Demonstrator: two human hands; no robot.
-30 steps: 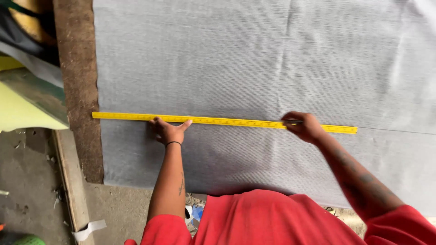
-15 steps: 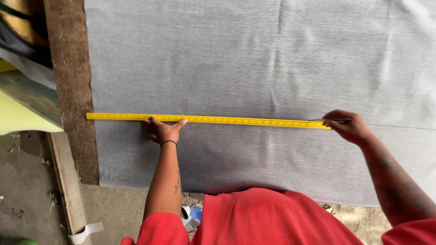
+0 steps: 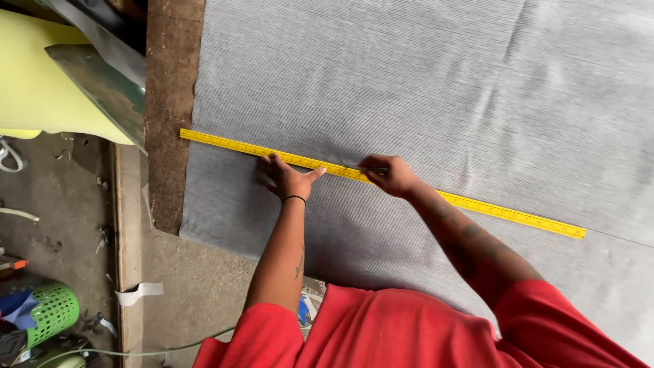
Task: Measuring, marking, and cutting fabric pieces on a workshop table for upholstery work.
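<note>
Left hand fingers spread flat on yellow ruler, right hand fingers pinched on pen, green basket well apart.

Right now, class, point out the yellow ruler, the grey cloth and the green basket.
yellow ruler (image 3: 225, 144): head view, on its bare left stretch.
grey cloth (image 3: 422, 75): head view, on the open upper part.
green basket (image 3: 54, 310): head view, on its mesh side wall.

It looks like an upholstery workshop: wide grey ribbed fabric covers a rough brown worktable; yellow foam sheet upper left, scraps on dusty concrete floor.
</note>
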